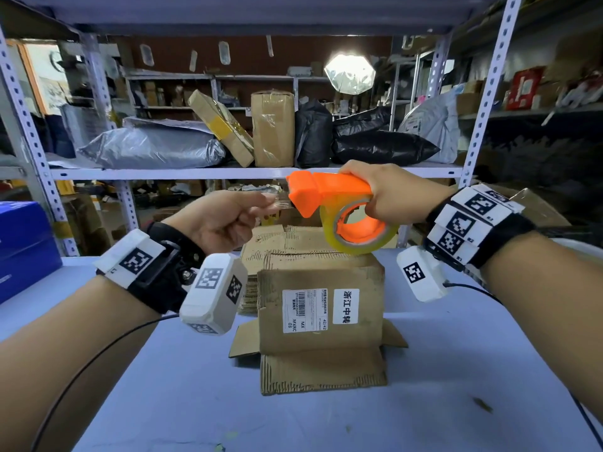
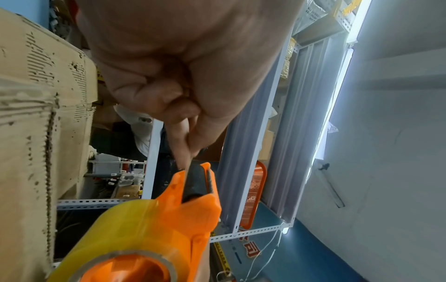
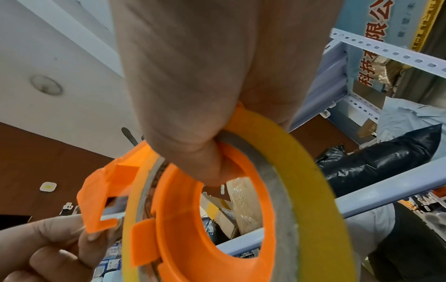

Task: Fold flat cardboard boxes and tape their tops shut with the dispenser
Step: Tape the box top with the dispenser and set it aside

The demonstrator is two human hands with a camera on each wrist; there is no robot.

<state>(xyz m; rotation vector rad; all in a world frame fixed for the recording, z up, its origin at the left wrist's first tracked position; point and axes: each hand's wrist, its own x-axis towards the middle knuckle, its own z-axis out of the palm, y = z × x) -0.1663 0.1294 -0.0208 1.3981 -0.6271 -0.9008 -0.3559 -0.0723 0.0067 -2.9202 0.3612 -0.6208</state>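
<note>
My right hand [image 1: 381,190] grips an orange tape dispenser [image 1: 326,190] with a yellowish tape roll [image 1: 362,246], held in the air above the boxes. Its thumb reaches into the roll's orange core [image 3: 217,219]. My left hand [image 1: 228,216] pinches the clear free tape end [image 1: 277,200] right at the dispenser's cutter [image 2: 198,183]. Below stands a folded cardboard box [image 1: 319,308] with white labels, its front flaps lying out on the table. A stack of flat cardboard [image 1: 274,243] lies behind it.
The pale blue table [image 1: 456,386] spreads around the box. A blue carton [image 1: 23,243] sits at the left. A metal shelf [image 1: 228,172] behind holds parcels, grey and black bags [image 1: 375,145]. Cables trail from both wrists.
</note>
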